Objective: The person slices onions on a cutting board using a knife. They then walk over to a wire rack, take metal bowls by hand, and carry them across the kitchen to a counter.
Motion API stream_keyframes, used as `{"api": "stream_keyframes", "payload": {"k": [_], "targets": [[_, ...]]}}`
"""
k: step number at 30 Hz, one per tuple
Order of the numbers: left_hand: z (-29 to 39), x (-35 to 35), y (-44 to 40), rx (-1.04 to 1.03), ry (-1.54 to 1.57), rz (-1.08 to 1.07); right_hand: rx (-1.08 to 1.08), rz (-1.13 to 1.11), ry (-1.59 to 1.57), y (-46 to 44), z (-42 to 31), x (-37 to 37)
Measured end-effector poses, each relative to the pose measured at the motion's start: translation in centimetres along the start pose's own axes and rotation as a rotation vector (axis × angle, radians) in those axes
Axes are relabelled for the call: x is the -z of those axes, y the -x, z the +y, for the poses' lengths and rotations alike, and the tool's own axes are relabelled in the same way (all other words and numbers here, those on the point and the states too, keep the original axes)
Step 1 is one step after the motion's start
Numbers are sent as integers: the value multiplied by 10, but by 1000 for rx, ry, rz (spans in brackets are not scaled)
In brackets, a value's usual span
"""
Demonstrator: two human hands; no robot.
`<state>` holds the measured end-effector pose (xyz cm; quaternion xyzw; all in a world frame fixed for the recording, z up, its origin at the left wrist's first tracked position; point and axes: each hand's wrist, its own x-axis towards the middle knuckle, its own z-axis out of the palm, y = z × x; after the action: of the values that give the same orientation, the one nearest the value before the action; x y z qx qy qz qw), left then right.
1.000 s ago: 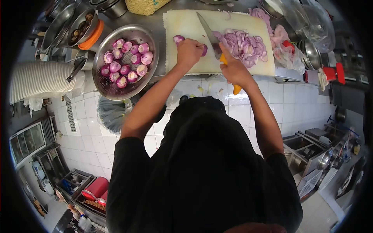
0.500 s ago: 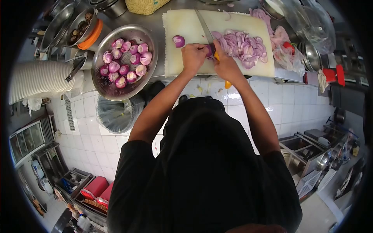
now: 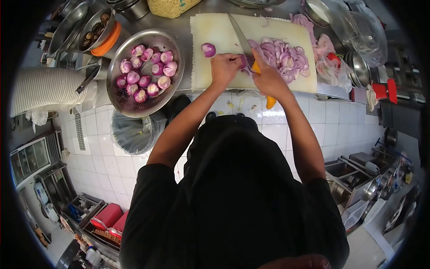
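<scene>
Vs a second ago, your left hand (image 3: 226,69) has left the loose onion (image 3: 208,49) and shifted toward the knife (image 3: 241,36); its grip pinches an onion piece (image 3: 243,62) beside the blade, on the cutting board (image 3: 215,27). Right hand (image 3: 268,80) wraps the orange handle. Colander (image 3: 115,92): peeled onions (image 3: 144,80). Bag (image 3: 172,6) marking unreadable.

Knife (image 3: 242,38) barrier between onion (image 3: 208,49) and slices (image 3: 287,58)
</scene>
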<state>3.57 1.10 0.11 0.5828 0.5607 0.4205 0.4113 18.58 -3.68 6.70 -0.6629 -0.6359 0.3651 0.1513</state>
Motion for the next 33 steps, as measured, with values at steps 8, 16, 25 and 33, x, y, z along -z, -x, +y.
{"api": "stream_keyframes", "payload": {"k": [8, 16, 25, 33], "targets": [[-4, -3, -4, 33, -12, 3, 124, 156, 167, -8, 29, -42], [-4, 0, -1, 2, 28, 0, -112, -71, 11, 25, -22, 5], [-19, -11, -8, 0, 69, 35, 27, 31, -11, -11, 10, -10], [-14, -7, -3, -67, -39, 39, -161, -135, 3, 46, -33, 10]]}}
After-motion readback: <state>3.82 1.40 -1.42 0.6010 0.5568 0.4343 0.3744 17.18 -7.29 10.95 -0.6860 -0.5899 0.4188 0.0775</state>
